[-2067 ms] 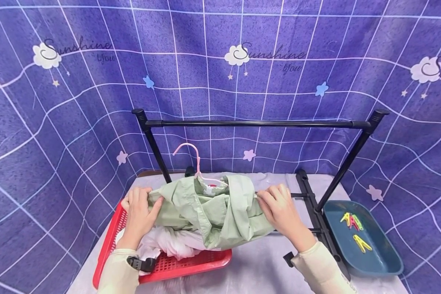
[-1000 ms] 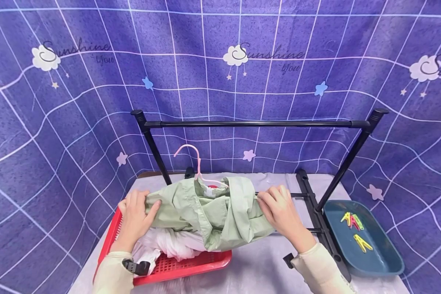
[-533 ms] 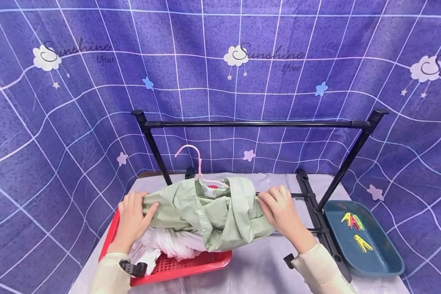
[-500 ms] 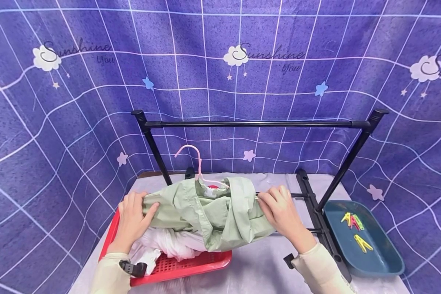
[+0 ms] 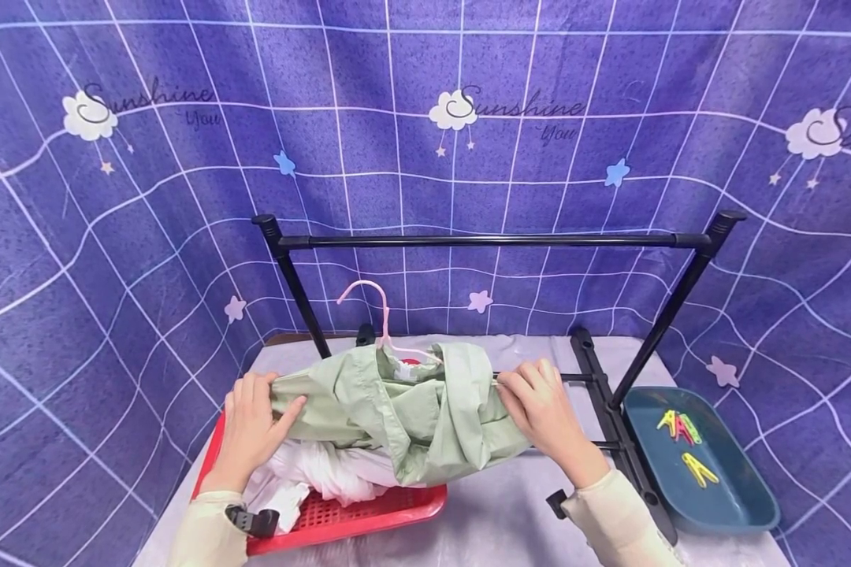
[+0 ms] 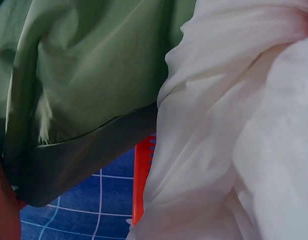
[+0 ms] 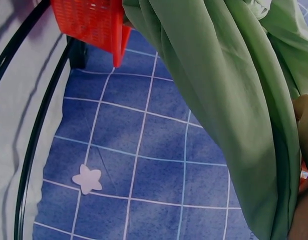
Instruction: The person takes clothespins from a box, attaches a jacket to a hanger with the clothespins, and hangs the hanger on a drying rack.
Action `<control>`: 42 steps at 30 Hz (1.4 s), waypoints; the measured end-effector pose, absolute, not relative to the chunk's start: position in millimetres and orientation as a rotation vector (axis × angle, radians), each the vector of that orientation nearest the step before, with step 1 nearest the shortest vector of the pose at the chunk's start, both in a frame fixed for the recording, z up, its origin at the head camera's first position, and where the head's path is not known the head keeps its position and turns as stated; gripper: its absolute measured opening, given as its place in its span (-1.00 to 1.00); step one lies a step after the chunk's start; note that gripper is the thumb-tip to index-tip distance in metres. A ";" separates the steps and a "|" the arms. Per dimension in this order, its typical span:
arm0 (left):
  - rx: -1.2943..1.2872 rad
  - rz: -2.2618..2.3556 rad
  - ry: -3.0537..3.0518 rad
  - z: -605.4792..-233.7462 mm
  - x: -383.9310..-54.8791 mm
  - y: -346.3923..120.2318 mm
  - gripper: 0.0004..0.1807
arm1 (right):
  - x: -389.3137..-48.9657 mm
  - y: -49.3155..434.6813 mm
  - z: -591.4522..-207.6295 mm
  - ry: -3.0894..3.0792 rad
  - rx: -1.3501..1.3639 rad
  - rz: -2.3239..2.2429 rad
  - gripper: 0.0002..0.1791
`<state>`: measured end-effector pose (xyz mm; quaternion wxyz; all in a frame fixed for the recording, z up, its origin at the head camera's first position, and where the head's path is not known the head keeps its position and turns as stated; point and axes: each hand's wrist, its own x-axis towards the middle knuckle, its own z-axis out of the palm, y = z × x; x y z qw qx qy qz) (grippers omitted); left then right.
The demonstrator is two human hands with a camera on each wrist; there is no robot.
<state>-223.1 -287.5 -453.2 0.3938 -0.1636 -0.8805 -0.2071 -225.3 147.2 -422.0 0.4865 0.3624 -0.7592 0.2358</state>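
Note:
A light green shirt with a collar hangs on a pink hanger, whose hook stands up out of the neck. My left hand grips the garment's left end, thumb in front and fingers behind. At the other end, my right hand pinches the fabric near the shoulder. In the left wrist view, green cloth with a darker hem hangs beside white cloth. Folds of the green shirt cross the right wrist view, with only a bit of the hand at the edge.
Below the shirt, a red basket holds white clothing. Behind stands a black rack with a horizontal bar. At right, a dark teal tub contains several clothespins. A patterned blue curtain surrounds the table.
My left hand has slid a little left and down along the shirt's end, still gripping it. The right hand, the shirt's middle and the hanger have hardly moved.

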 end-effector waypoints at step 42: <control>-0.517 -0.353 -2.227 -453.7 -223.7 -295.6 0.12 | -230.3 149.3 -427.5 -1.878 0.872 0.586 -0.65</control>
